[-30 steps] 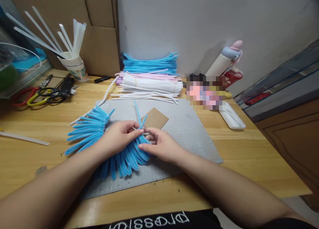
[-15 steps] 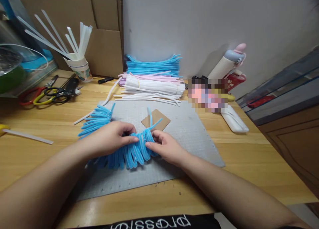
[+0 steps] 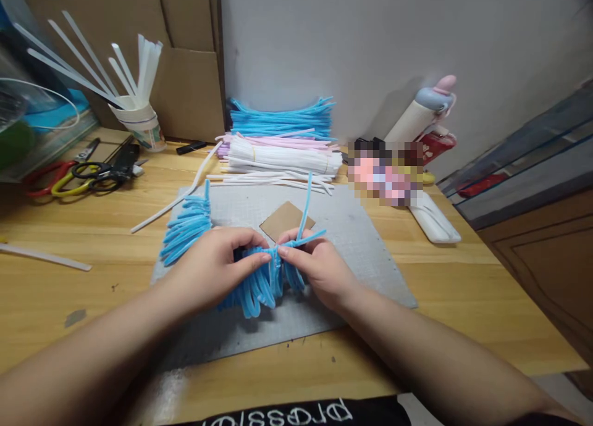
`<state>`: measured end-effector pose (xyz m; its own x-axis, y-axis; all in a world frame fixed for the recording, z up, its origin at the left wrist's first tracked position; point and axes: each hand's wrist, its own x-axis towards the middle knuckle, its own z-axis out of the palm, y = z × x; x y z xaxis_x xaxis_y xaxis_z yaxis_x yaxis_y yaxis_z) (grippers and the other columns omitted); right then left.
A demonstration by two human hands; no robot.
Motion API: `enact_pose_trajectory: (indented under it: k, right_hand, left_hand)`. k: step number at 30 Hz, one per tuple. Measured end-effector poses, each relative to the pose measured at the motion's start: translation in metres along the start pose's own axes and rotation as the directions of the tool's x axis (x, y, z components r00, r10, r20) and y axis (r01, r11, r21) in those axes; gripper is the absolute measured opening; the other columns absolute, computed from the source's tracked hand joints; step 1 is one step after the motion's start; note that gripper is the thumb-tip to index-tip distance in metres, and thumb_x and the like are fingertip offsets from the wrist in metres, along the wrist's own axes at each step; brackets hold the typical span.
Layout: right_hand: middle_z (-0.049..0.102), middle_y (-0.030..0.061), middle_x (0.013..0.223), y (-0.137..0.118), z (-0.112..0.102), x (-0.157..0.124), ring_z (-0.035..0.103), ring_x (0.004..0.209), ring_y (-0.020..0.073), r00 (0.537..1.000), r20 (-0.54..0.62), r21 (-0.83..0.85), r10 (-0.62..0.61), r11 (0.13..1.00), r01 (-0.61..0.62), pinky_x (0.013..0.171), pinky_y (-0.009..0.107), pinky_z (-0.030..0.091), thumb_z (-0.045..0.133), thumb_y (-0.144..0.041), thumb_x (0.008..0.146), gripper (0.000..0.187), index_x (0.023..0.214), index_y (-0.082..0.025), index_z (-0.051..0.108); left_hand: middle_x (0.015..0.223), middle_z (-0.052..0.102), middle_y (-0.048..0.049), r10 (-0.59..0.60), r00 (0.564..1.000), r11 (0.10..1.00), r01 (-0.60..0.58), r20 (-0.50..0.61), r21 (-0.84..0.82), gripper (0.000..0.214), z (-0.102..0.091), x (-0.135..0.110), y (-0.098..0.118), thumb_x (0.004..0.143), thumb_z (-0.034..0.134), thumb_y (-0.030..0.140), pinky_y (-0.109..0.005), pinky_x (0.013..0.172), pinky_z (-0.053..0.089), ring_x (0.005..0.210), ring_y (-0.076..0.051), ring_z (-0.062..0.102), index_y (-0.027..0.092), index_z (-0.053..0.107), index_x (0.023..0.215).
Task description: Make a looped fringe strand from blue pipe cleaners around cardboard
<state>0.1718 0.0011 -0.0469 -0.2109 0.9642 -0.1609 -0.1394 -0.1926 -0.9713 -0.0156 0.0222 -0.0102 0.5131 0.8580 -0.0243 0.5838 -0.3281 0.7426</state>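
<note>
Fingers and thumb of the left hand [image 3: 222, 259] pinch the top edge of a fuzzy blue strip [image 3: 254, 296], and the right hand [image 3: 319, 262] pinches it too, just beside the left one. The strip is over the gray mat [image 3: 352, 265], mostly on the mat's left half. It is made of lots of soft loops, and many of them hang down under the hands. Two thin blue ends poke out by the right hand, one going up and one going off to the right. At the strip's other end, past the left hand, one more bit sticks up near the mat's top left corner. A brown cardboard square [image 3: 285, 219] lies on the mat, behind the hands. Just past the mat's back edge are some loose white sticks [image 3: 264, 179], then a fat white bundle [image 3: 278, 156], and then a blue bundle [image 3: 281, 122] by the wall. A long white stick [image 3: 155, 215] pokes out at the mat's back left corner. Left of the mat, farther back, are scissors [image 3: 99, 180] and a paper cup [image 3: 147, 133] full of pale sticks [image 3: 147, 71]. Right of the mat, toward the back, are a flat white thing [image 3: 434, 222] and a white bottle [image 3: 407, 126] with a blue and pink top.
</note>
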Motion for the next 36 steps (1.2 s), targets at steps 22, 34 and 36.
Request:
enact_pose_trajectory:
  k: [22,34,36]
  right_hand:
    - [0.062,-0.0012,0.069,0.001,-0.006,0.012,0.055,0.065,0.0113,0.995,0.05,-0.042,0.081,0.996,-0.079,0.065,0.029,0.043,0.082,-0.037,0.059,0.031,0.076,-0.017,0.065]
    - [0.062,-0.0024,0.067,0.002,-0.007,0.012,0.053,0.06,0.0102,0.983,0.05,0.016,0.179,0.984,-0.18,0.061,0.027,0.041,0.085,-0.035,0.054,0.035,0.073,-0.017,0.061]
    - [0.062,-0.002,0.067,0.001,-0.008,0.012,0.053,0.061,0.0103,0.98,0.058,0.02,0.193,0.981,-0.194,0.059,0.027,0.04,0.085,-0.036,0.054,0.036,0.073,-0.017,0.061]
  left_hand:
    - [0.078,0.071,-0.0001,-0.163,0.987,0.969,0.161,0.005,-0.185,0.025,0.011,0.008,-0.012,0.078,0.061,0.043,-0.025,0.068,0.043,0.074,-0.017,0.06,0.02,0.07,0.083]
    - [0.069,0.066,-0.0007,-0.197,0.98,0.929,0.188,0.003,-0.319,0.03,0.016,0.007,-0.011,0.077,0.061,0.046,-0.023,0.057,0.041,0.063,-0.014,0.054,0.017,0.068,0.079]
    - [0.069,0.066,-0.0008,-0.204,0.979,0.922,0.196,0.012,-0.334,0.031,0.016,0.007,-0.011,0.077,0.061,0.047,-0.023,0.057,0.041,0.063,-0.014,0.054,0.016,0.068,0.079]
